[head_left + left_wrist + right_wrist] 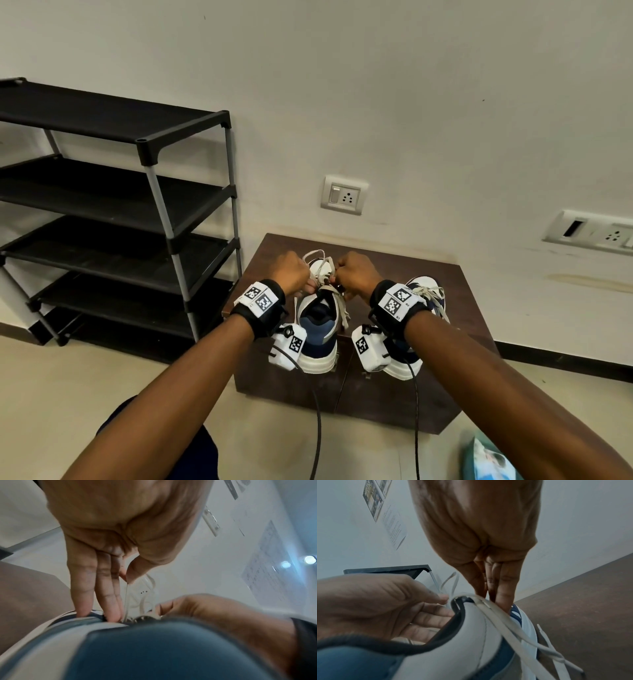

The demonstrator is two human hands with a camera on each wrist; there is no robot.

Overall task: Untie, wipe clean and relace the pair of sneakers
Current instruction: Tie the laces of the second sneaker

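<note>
Sneaker [317, 329] laces [320, 265] sit pinched by both hands' fingers [127, 574] at twelve o'clock of the tongue; I'd pull evenly, steadying the shoe on the tabletop [455, 318].

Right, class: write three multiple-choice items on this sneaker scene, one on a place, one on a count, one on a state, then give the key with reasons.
1. Where do the sneakers stand?
A. on the brown cabinet
B. on a rack shelf
C. on the floor

2. How many sneakers are in view?
A. one
B. two
C. three

3. What is the left hand doing?
A. resting flat on the floor
B. holding a cloth
C. pinching a lace

Key:
1 A, the left sneaker and right sneaker sit on the brown cabinet, beside the black shoe rack.
2 B, the head view shows only those two.
3 C, the left hand pinches a thin lace between thumb and finger; the right hand works at the same shoe.
</note>
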